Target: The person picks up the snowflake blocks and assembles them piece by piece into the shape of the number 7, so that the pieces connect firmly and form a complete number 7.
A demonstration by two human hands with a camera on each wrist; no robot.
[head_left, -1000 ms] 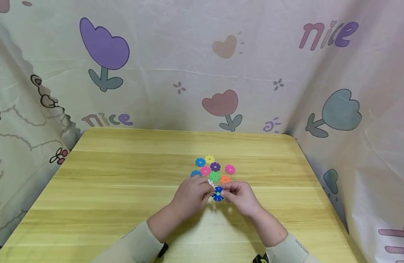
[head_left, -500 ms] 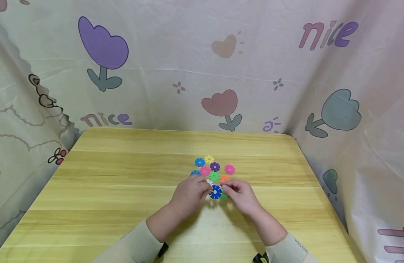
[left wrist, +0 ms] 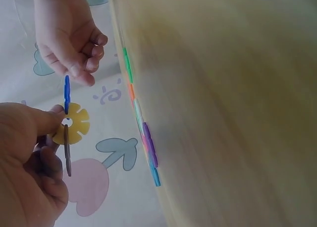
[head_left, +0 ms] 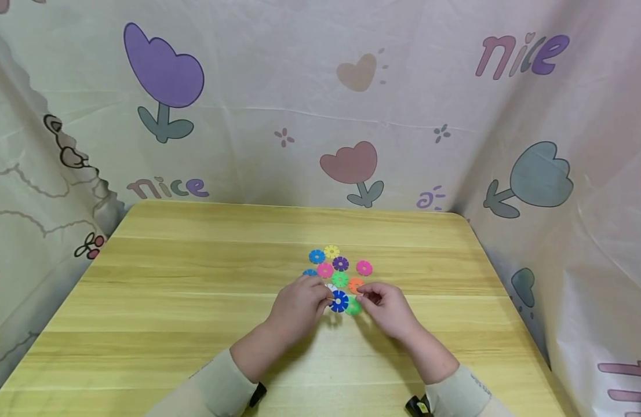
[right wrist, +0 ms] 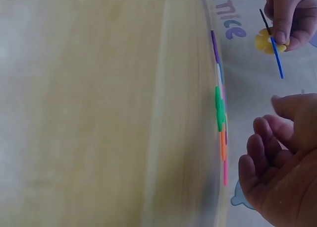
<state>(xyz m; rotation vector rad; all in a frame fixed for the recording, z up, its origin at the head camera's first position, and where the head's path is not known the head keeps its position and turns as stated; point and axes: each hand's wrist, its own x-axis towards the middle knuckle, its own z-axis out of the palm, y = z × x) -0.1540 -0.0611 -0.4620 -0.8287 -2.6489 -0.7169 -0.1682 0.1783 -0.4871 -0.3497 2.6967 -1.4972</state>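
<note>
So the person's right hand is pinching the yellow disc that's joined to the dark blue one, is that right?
Not quite: it is the left hand that pinches the yellow disc joined to the dark blue one. The left wrist view shows this.

Looks like an indoor tabletop booth, fabric-walled; home or studio, can't tell. Head view as dial: pale curtain-like fabric (head_left: pixel 279 87) runs 9 through 12 to 3, creased. Cartoon prints: purple tulip (head_left: pixel 164 75) at 10, "nice" lettering (head_left: pixel 552 55) at 2, blue-grey tulip (head_left: pixel 542 175) at 3. Wood-grain table (head_left: pixel 195 289) at 6, toy-like notched discs (head_left: pixel 343 282) on it.
</note>
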